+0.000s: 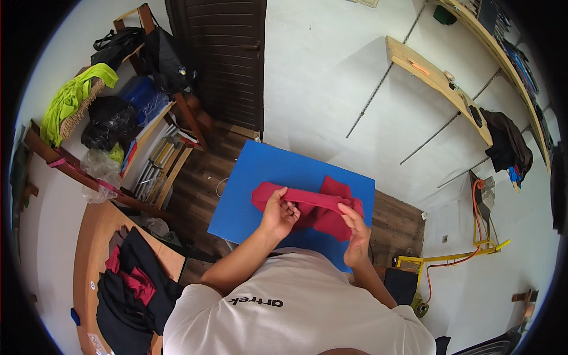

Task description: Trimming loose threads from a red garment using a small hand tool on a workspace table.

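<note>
A dark red garment (pixel 334 223) lies partly folded and rumpled on the blue tabletop (pixel 238 204), with one edge raised as a band between my hands. My left hand (pixel 280 214) is closed on the left part of this band, thumb on top and fingers curled below. At the band's right end, my right hand (pixel 355 232) grips the cloth with its fingers fairly straight; its thumb is hard to make out. What kind of garment it is does not show.
Dark and red clothes (pixel 133 290) are piled on a wooden desk (pixel 89 248) at the left. Behind it stands a loaded shelf rack (pixel 189 121). A dark door (pixel 219 65) is at the back. Wooden wall shelves (pixel 435 74) and a yellow metal frame (pixel 449 258) are at the right.
</note>
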### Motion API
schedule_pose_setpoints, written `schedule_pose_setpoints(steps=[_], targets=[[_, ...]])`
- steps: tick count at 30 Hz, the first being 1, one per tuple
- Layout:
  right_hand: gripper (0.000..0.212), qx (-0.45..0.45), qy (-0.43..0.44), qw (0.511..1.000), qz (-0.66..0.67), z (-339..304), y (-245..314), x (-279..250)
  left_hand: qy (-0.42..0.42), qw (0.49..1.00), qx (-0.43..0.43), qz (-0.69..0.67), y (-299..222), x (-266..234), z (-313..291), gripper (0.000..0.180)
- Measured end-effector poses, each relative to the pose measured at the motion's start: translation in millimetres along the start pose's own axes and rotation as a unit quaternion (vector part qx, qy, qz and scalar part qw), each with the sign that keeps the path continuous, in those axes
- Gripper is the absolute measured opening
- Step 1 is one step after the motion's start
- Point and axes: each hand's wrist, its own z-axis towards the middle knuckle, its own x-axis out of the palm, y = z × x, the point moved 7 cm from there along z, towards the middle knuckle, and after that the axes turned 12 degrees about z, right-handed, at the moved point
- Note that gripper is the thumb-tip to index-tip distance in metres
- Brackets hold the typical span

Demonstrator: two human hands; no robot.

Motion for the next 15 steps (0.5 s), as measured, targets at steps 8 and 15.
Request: schedule_pose_setpoints(steps=[8,15], targets=[[0.106,-0.109,-0.048,0.993,0.009,-2.1,20.0,-36.8,-0.066,0.996,0.044,-0.029,-33.8,-19.2,8.6,0.022],[0.108,-0.138,-0.063,0.987,0.047,-2.0,27.3,-53.6,-0.08,0.993,0.064,-0.054,-53.2,-36.8,28.2,0.025]])
